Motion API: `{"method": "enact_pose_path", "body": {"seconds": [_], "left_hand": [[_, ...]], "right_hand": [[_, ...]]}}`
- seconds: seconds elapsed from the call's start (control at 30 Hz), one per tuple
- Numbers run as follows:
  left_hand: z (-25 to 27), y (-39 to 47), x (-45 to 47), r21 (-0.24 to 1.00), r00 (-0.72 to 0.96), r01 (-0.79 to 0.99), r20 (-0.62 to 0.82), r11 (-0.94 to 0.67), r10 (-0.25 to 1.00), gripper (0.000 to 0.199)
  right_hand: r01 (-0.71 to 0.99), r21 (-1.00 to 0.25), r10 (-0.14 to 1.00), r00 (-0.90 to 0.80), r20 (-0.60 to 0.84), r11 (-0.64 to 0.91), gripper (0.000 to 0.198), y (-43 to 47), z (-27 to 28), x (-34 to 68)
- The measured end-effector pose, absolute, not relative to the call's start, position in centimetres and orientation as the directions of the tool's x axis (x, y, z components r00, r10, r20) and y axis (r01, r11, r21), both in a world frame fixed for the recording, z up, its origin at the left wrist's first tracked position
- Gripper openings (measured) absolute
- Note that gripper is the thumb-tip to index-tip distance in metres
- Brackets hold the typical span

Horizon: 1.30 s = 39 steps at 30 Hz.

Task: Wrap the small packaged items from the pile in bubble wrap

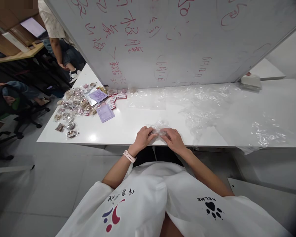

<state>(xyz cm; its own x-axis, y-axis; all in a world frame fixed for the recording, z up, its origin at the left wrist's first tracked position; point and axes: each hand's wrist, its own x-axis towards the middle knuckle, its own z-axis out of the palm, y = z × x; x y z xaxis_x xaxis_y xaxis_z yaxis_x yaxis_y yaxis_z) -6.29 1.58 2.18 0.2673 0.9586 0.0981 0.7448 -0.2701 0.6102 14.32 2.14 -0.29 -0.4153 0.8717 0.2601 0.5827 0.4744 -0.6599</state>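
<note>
Near the table's front edge, a crumpled clear plastic bag (159, 126) lies between my two hands. My left hand (144, 137) has its fingers closed on the bag's left side, and a pink band sits on that wrist. My right hand (174, 139) pinches the right side, thumb and fingers together. Whether anything is inside the bag I cannot make out. Off to the left lie two purple packets, one (105, 113) flat on the table and another (98, 95) on a silvery pouch, beside a pile of small wrapped snacks (75, 102).
A whiteboard (150, 49) with red writing stands along the back of the white table (128, 131). Loose clear plastic bags (202, 112) spread over the right half, some past the front edge. A stack of bags (251, 82) lies far right. Another person (55, 33) sits at upper left.
</note>
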Motion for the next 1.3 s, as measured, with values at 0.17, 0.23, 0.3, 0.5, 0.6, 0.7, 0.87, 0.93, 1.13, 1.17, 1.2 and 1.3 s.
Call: {"method": "enact_pose_path", "body": {"seconds": [0.17, 0.23, 0.3, 0.5, 0.6, 0.7, 0.87, 0.93, 1.13, 1.17, 1.2, 1.3], "left_hand": [[2.6, 3.7, -5.7, 0.612, 0.212, 0.775, -0.014, -0.159, 0.977, 0.038], [2.3, 4.5, -5.6, 0.561, 0.186, 0.805, 0.069, -0.192, 0.98, 0.028], [1.9, 5.0, -5.6, 0.554, 0.176, 0.8, 0.149, -0.23, 0.973, 0.035], [2.5, 5.7, -5.9, 0.624, 0.381, 0.722, 0.002, -0.299, 0.925, 0.035], [3.0, 5.6, -5.7, 0.646, 0.39, 0.718, -0.062, -0.261, 0.919, 0.024], [3.4, 4.9, -5.2, 0.655, 0.382, 0.703, -0.021, -0.276, 0.924, 0.013], [4.8, 2.7, -4.4, 0.537, 0.592, 0.602, 0.196, -0.591, 0.781, 0.014], [5.8, 1.8, -3.8, 0.504, 0.617, 0.553, 0.286, -0.663, 0.733, 0.018], [7.6, 0.6, -1.4, 0.556, 0.346, 0.506, 0.569, -0.66, 0.746, 0.023], [7.4, 0.5, -1.4, 0.59, 0.261, 0.517, 0.581, -0.62, 0.771, 0.032], [7.0, 0.5, -1.7, 0.63, 0.167, 0.533, 0.576, -0.565, 0.8, 0.038], [4.3, 0.4, -3.8, 0.701, -0.067, 0.631, 0.475, -0.331, 0.877, 0.035]], "right_hand": [[0.655, -0.723, 0.971, -0.218, 0.096, 0.219, 0.039, 3.2, 0.1, 12.8], [0.69, -0.688, 0.975, -0.162, 0.154, 0.224, 0.044, 3.9, 0.0, 12.7], [0.719, -0.657, 0.972, -0.118, 0.204, 0.225, 0.052, 4.6, -0.2, 12.9], [0.661, -0.727, 0.978, -0.195, 0.074, 0.187, 0.046, 5.9, -0.4, 13.6], [0.593, -0.778, 0.959, -0.279, 0.042, 0.206, 0.032, 5.9, 0.3, 13.9], [0.549, -0.802, 0.921, -0.391, 0.0, 0.233, 0.036, 5.7, 1.9, 14.8], [0.546, -0.767, 0.74, -0.657, -0.142, 0.337, 0.051, 4.5, 6.5, 17.4], [0.525, -0.774, 0.689, -0.706, -0.163, 0.355, 0.031, 3.7, 8.1, 18.2], [0.459, -0.863, 0.827, -0.555, -0.093, 0.211, 0.03, 1.8, 10.6, 21.4], [0.44, -0.88, 0.856, -0.511, -0.083, 0.177, 0.029, 2.0, 10.8, 22.7], [0.412, -0.899, 0.899, -0.436, -0.053, 0.146, 0.026, 2.5, 10.8, 24.3], [0.279, -0.951, 0.985, 0.068, 0.161, 0.136, 0.017, 6.1, 10.5, 30.9]]}}
